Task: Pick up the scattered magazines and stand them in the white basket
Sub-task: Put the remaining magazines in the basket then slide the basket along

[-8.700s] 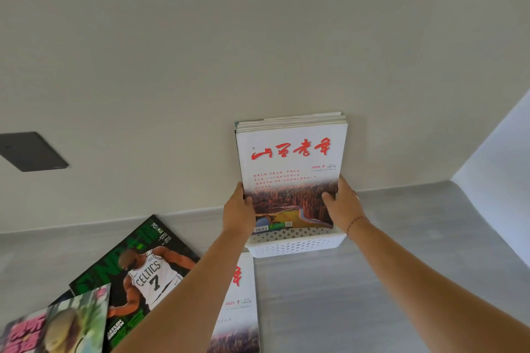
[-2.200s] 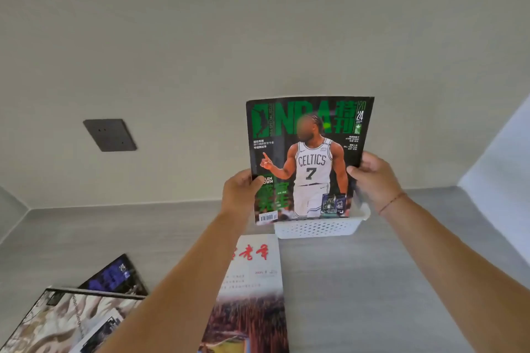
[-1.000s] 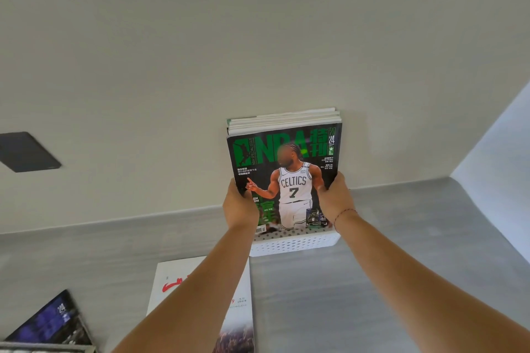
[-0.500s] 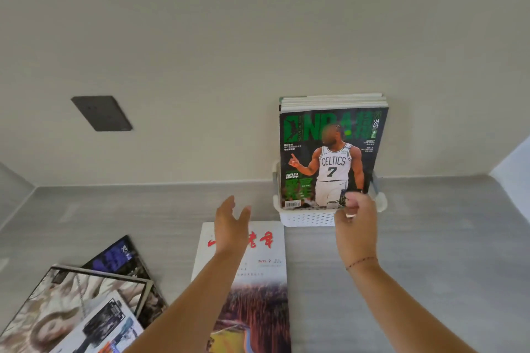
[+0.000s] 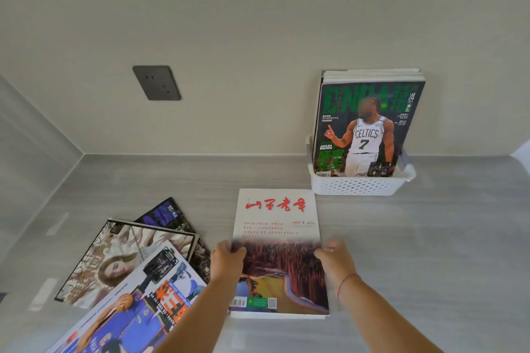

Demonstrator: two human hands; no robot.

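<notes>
A white perforated basket (image 5: 355,186) stands against the back wall at the right, with several magazines upright in it; the green basketball magazine (image 5: 364,129) is at the front. A white magazine with red characters (image 5: 276,226) lies flat on the grey surface in front of me. My left hand (image 5: 228,262) grips its left edge and my right hand (image 5: 334,259) grips its right edge, thumbs on the cover. To the left lie three overlapping magazines: a pale portrait magazine (image 5: 126,258), a blue basketball magazine (image 5: 137,315) and a dark purple magazine (image 5: 165,215) beneath them.
A dark wall socket (image 5: 156,82) sits on the back wall at the left. A side wall (image 5: 25,152) closes the surface at the left, and another wall corner shows at the far right. Bare grey surface (image 5: 430,252) stretches to the right of the white magazine.
Both hands let go of the green basketball magazine, now standing in the basket, and came down onto the white magazine, closing on its two side edges. My view tilted down and left.
</notes>
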